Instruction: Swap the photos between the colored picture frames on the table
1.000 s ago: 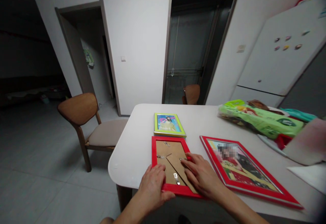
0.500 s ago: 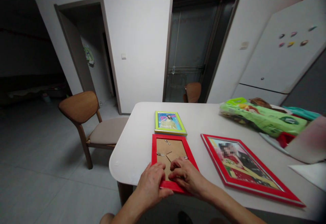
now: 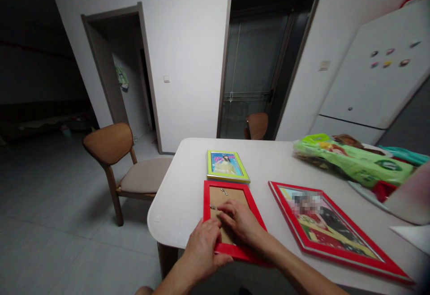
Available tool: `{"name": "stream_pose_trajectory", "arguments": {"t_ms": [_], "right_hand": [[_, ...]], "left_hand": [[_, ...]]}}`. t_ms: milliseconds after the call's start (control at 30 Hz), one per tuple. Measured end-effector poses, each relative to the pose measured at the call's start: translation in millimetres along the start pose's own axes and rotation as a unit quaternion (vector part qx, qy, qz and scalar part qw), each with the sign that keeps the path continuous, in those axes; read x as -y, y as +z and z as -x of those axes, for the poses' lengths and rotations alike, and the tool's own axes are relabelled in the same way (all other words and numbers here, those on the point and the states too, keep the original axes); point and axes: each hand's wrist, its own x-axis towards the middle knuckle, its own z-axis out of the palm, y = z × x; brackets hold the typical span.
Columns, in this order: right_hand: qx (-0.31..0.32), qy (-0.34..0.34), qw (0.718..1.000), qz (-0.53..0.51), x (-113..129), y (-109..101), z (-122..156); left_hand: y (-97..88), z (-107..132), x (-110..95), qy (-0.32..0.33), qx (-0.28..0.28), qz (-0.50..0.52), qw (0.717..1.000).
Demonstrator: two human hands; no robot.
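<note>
A red picture frame (image 3: 207, 201) lies face down at the table's near edge, its brown backing board (image 3: 231, 193) upward. Small metal clips (image 3: 223, 191) sit on the board; the lower part is covered by my hands. My left hand (image 3: 205, 243) grips the frame's lower left corner, fingers over the top and thumb at the near edge. With fingers drawn together, my right hand (image 3: 242, 223) touches the backing beside the left metal clip (image 3: 212, 207); whatever is between its fingertips is hidden.
Just beyond lies a yellow-green framed picture (image 3: 227, 166). To the right is a larger red framed photo (image 3: 331, 228). Green plastic packaging (image 3: 359, 156) lies at the table's (image 3: 181, 187) right side. A wooden chair (image 3: 112, 145) stands at the left.
My right hand has moved up and left across the backing, from its lower part to the left clip. My left hand keeps its grip on the frame. The camera has tilted slightly.
</note>
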Motion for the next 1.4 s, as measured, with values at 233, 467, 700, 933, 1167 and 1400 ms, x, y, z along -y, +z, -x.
{"name": "stream_pose_trajectory", "arguments": {"t_ms": [233, 467, 700, 933, 1167, 1400], "right_hand": [[-0.021, 0.024, 0.996, 0.08, -0.4, 17.6, -27.6], [0.0, -0.003, 0.997, 0.077, 0.5, 18.2, -25.2], [-0.038, 0.081, 0.993, 0.075, -25.6, 12.6, -40.7], [-0.085, 0.202, 0.97, 0.104, -51.8, 13.4, -66.1], [-0.11, 0.184, 0.976, 0.039, -52.2, 4.9, -64.6], [-0.197, 0.189, 0.948, -0.166, -61.2, -42.5, -2.4]], "left_hand": [[2.6, 0.3, 2.2, 0.003, -0.01, 0.012, 1.0], [3.2, 0.5, 3.2, -0.006, -0.009, 0.021, 1.0], [4.3, 1.4, 3.3, -0.008, -0.012, 0.042, 0.999], [-0.2, 3.3, -1.8, -0.016, -0.007, 0.035, 0.999], [13.8, 0.3, -10.5, -0.021, 0.018, -0.02, 0.999], [0.4, -3.8, -22.0, 0.01, -0.017, 0.012, 1.0]]}}
